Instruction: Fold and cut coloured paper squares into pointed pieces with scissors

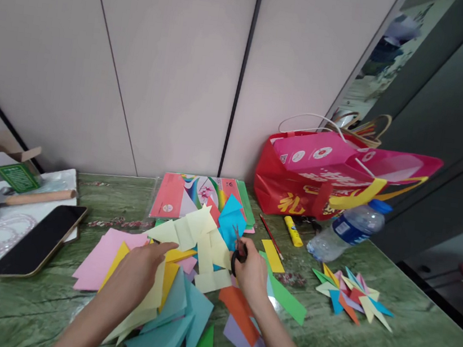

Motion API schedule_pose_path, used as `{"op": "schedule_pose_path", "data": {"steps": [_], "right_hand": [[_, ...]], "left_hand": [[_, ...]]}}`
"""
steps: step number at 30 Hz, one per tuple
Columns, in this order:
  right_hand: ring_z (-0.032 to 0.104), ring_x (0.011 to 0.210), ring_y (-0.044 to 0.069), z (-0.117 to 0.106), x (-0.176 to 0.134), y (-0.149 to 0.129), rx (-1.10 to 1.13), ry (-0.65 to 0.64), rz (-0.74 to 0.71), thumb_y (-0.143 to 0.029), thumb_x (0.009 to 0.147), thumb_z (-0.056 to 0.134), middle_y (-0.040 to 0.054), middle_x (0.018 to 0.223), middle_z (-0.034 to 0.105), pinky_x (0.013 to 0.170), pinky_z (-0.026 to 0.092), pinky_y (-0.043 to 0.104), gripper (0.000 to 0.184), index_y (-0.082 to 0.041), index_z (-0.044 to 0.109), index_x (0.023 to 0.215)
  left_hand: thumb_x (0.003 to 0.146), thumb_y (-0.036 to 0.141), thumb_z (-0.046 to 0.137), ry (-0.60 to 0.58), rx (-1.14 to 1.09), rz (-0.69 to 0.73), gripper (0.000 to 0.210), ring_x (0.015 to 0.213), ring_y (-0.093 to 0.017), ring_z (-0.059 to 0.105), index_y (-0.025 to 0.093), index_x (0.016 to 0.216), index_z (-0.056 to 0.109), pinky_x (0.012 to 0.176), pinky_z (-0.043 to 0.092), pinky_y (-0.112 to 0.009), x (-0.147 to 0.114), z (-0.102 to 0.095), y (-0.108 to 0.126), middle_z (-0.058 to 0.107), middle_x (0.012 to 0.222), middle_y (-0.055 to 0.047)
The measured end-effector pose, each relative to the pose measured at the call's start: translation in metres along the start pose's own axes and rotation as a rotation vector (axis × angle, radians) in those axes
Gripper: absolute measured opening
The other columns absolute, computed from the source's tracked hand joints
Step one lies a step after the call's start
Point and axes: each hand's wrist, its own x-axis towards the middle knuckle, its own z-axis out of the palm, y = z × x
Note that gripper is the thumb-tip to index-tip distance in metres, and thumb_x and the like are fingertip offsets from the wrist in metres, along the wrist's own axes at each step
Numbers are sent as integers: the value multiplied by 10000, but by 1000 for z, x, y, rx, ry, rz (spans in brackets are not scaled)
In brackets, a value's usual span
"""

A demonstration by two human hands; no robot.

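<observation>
My right hand (pixel 250 270) is closed around a pair of small scissors (pixel 240 250) with dark handles. Their blades point up and away, in front of a blue paper piece (pixel 232 219). My left hand (pixel 137 275) lies over the paper pile with its index finger stretched out, touching or just above the pale yellow paper (pixel 185 230); its other fingers are partly hidden. Around both hands lie loose sheets: pink paper (pixel 107 254), light blue paper (pixel 179 314), an orange strip (pixel 240 313), a purple sheet (pixel 247 343) and green paper (pixel 287 297).
Behind the pile lies a paper pack (pixel 168 196). A red gift bag (pixel 274 173), a water bottle (pixel 347 231), a yellow glue stick (pixel 293 231), a pencil (pixel 270 234) and a folded paper star (pixel 354 295) are to the right. Leftward lie a phone (pixel 39 242) and a hammer (pixel 36 199).
</observation>
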Motion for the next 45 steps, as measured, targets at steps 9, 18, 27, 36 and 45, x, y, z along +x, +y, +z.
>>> {"op": "schedule_pose_path", "data": {"steps": [9,18,27,36,45], "right_hand": [[614,663,248,8,11,13,-127,105,23,-202,716,578,56,692,665,587,329,279,193,-210,631,901],[560,923,251,3,6,1,262,258,-176,-338,753,551,94,917,621,837,390,372,217,-194,514,911],[509,590,123,-6,-28,-40,664,-273,-301,-337,724,627,-7,701,532,536,435,227,220,-200,462,774],[448,608,107,-7,-29,-40,711,-527,-295,-123,673,604,-28,692,498,541,390,206,173,-191,485,778],[475,643,126,-14,-21,-38,752,-397,-214,-173,631,654,-23,711,507,581,401,222,208,-185,508,779]], "left_hand": [[810,47,314,23,70,43,460,947,-314,611,121,1134,632,778,443,-407,4,9,-5,662,986,-175],[808,135,419,36,-92,63,341,1016,-295,611,138,1046,663,879,437,-424,5,16,0,680,1066,-164],[717,431,625,40,-981,-69,756,889,-256,659,145,1361,352,802,498,-386,5,-1,14,710,972,-105],[663,361,731,88,-1233,-109,438,702,-205,627,151,1041,661,682,487,-298,3,-7,11,709,699,-35],[653,345,732,69,-1119,-110,192,478,-132,572,161,622,687,536,479,-250,-1,-12,15,638,558,10]]}}
